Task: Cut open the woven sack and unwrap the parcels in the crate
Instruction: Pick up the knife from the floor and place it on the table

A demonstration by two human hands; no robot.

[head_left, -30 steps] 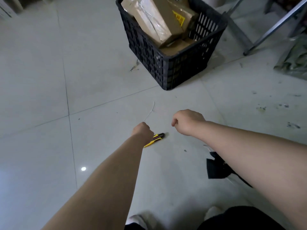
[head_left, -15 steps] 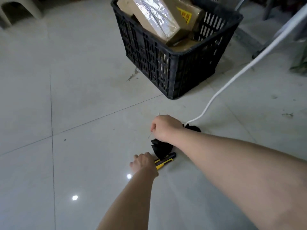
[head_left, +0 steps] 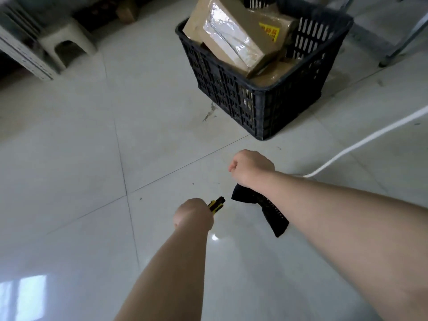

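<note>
left hand (head_left: 193,216) grips the yellow knife (head_left: 216,203), right hand (head_left: 251,169) is fisted on a hanging black cloth (head_left: 273,212), and ahead the black crate (head_left: 254,107) holds stiff, tape-slick parcels (head_left: 231,35), probably best gripped by their cardboard edges.

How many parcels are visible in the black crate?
3: the taped parcel on top, the yellow-labelled parcel to its right, the lower parcel beneath them. More may lie hidden below.
</note>
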